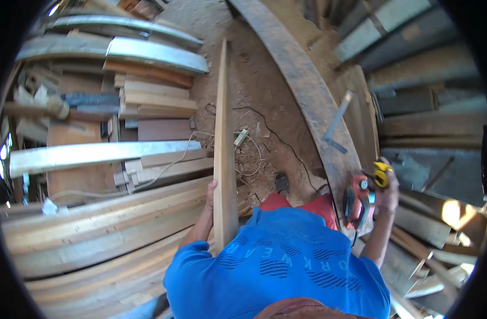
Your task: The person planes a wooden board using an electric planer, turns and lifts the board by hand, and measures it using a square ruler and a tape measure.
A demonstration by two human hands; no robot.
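Note:
My left hand (211, 198) grips a long pale wooden plank (225, 138), which stretches away from my body; its fingers are mostly hidden behind the wood. In my right hand (388, 195) is a yellow tape measure (381, 174), held above the right side of the workbench board. Close beside that hand, a red electric planer (356, 201) sits on the near end of the long, worn workbench board (302, 74). Farther along the board lies a metal try square (339, 119), apart from both hands.
Stacked timber (110, 212) fills the left side, and more boards (424, 80) lie to the right. A white power strip (241, 137) and a dark cable (286, 141) lie on the shaving-strewn dirt floor (254, 80) between the plank and workbench.

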